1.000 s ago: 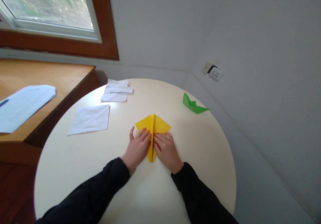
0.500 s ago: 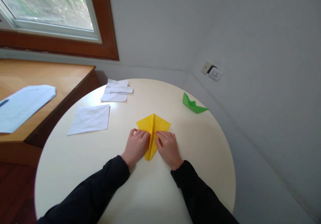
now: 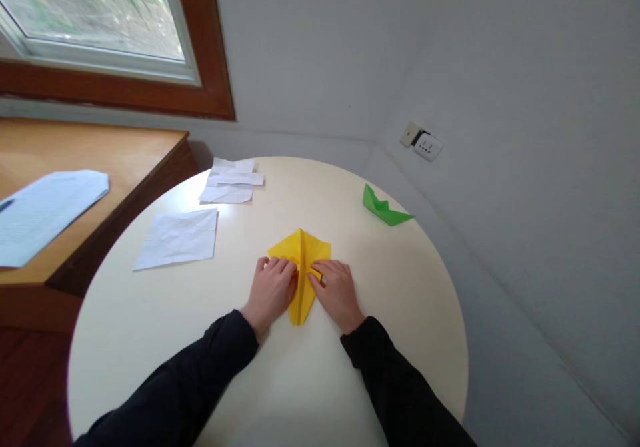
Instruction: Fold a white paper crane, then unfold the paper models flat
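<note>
A folded yellow sheet of paper [image 3: 301,247] lies in front of me on the round table, with a raised ridge along its middle and a narrow end toward me. My left hand [image 3: 273,287] is closed on its left side, fingers curled at the ridge; the fingertips are partly hidden. On the right side, my right hand [image 3: 337,290] pinches a small part of the paper between thumb and fingers.
A green folded paper boat [image 3: 385,210] sits at the table's [image 3: 400,340] far right. At the far left lie a creased white sheet [image 3: 177,237] and several folded white papers [image 3: 230,190]. A wooden desk [image 3: 145,141] with paper sheets [image 3: 55,207] stands left.
The yellow paper has turned slightly, its far tip moving left and its near end shifting a little right. Both hands stay on it in nearly the same places.
</note>
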Demonstrator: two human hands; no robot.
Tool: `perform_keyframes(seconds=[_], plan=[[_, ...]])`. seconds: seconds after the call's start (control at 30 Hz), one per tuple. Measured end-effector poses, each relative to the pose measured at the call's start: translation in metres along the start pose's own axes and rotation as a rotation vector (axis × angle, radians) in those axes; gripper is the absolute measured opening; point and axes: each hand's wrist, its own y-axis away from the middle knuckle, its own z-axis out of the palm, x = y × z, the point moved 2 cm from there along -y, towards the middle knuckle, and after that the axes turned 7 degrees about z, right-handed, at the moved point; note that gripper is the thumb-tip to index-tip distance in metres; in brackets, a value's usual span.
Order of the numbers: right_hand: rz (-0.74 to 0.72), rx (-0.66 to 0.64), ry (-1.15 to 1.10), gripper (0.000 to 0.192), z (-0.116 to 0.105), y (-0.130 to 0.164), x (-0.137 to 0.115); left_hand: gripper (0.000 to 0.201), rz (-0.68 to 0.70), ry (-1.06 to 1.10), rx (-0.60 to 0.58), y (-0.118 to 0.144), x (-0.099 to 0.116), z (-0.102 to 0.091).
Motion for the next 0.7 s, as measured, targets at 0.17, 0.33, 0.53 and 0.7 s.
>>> perform_keyframes(seconds=[0.17, 0.33, 0.53, 0.7], plan=[[-0.032, -0.008, 0.051, 0.011, 0.003, -0.002, -0.005, 0.016, -0.003, 0.005, 0.004, -0.003, -0.002, 0.009], [-0.091, -0.035, 0.167, 0.016, 0.002, -0.002, -0.012, 0.016, 0.001, -0.033, -0.002, -0.008, 0.002, 0.011], [-0.139, -0.029, 0.233, 0.019, 0.002, -0.002, -0.015, 0.016, 0.003, -0.044, 0.013, -0.013, 0.007, 0.010], [-0.145, -0.012, 0.250, 0.019, 0.003, -0.005, -0.018, 0.015, 0.002, -0.079, 0.000, -0.015, 0.009, 0.007]])
